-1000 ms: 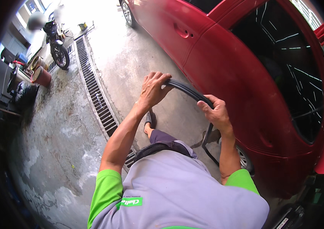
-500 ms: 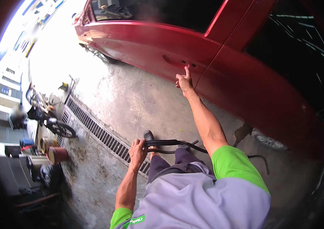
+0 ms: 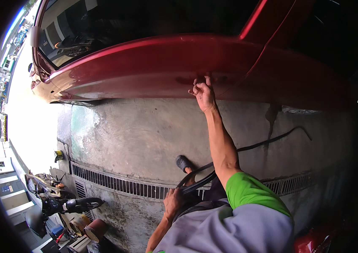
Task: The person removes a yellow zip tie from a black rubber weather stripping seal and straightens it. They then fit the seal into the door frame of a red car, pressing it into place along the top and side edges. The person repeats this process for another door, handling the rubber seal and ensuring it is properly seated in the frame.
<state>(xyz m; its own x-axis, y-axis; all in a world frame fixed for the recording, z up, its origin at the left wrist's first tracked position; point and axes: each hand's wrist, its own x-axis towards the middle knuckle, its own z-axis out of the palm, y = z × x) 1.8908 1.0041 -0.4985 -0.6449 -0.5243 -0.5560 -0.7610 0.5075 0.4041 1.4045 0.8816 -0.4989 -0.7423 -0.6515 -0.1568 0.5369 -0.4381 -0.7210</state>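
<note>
Bent loops of a long black rubber strip (image 3: 271,140) pass through my left hand (image 3: 172,202), whose fingers are closed on it in front of my waist. The strip's free end trails out to the right above the concrete. My right arm reaches forward to the red car door (image 3: 128,86). There, my right hand (image 3: 204,96) has its fingertips at the dark handle recess (image 3: 183,79), fingers apart and some bent. It holds nothing I can see, and whether the fingertips enter an opening is hidden. The door lies against the body beside it.
A drain grate (image 3: 120,184) crosses the floor by my shoe (image 3: 184,162). To the left stand a motorcycle (image 3: 71,205), a reddish-brown bucket (image 3: 96,230) and a yellow container (image 3: 59,156). Part of another red vehicle (image 3: 314,242) shows at the lower right.
My view has turned, so the car side now lies more level. My right hand stays by the handle recess, its fingers more bent. My left hand keeps the strip, now closer to my body.
</note>
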